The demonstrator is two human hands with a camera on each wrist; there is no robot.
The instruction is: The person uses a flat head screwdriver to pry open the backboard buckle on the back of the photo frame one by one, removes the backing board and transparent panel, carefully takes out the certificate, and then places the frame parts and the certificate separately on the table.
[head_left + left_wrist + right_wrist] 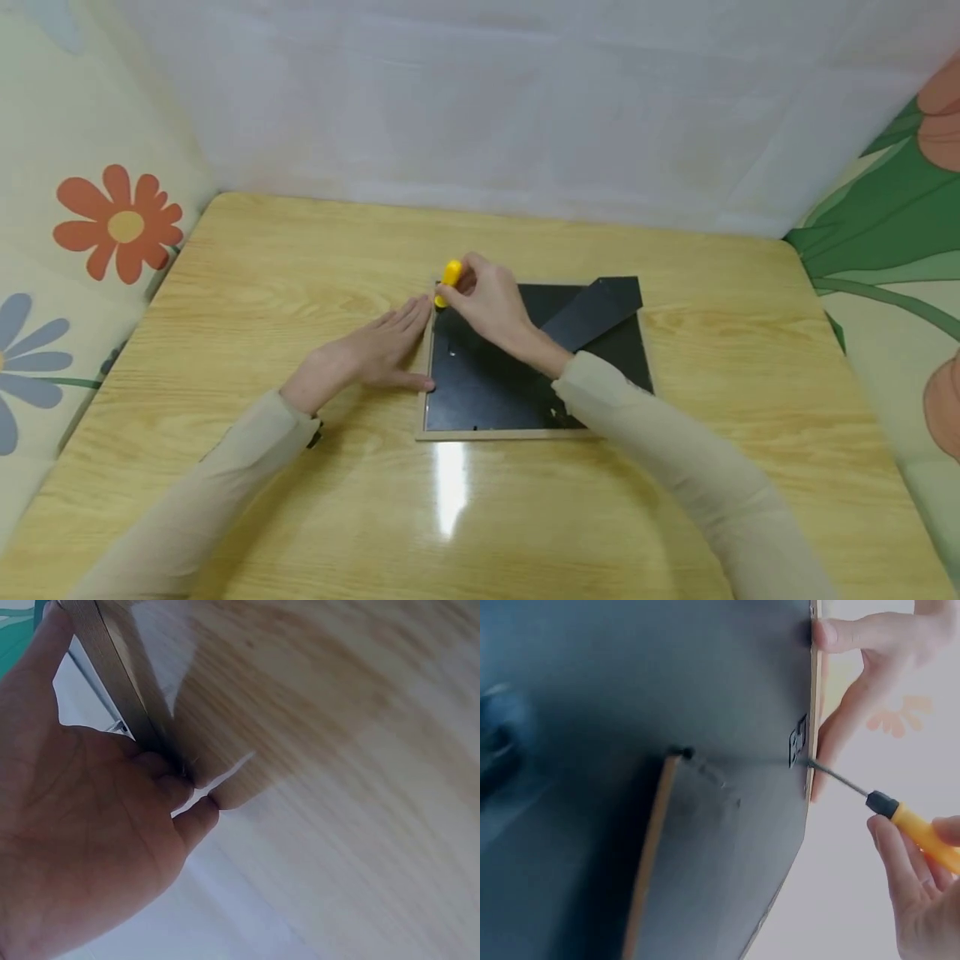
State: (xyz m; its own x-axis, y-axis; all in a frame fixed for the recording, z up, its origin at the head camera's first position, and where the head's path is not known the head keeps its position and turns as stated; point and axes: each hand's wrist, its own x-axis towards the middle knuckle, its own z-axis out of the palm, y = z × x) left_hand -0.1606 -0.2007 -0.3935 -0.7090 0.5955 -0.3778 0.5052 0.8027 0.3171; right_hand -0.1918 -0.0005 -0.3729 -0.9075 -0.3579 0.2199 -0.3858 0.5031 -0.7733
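Screwdriver (909,819) w/ yellow handle, black collar & thin metal shaft is pinched by R hand (491,302), tip set at left rim of flat rectangular frame (495,396) w/ black back panel & pale wood-tone border, near small dark metal-looking clip (797,742). Frame is laid flat on glossy wood-grain table (525,517). Its left edge is touched by L hand (378,350), fingers extended, nothing gripped. Frame's judged light & stiff; panel prob. slippery, so border's best held at opp. sides. Black strut (592,315) is best avoided as handhold: might bend.
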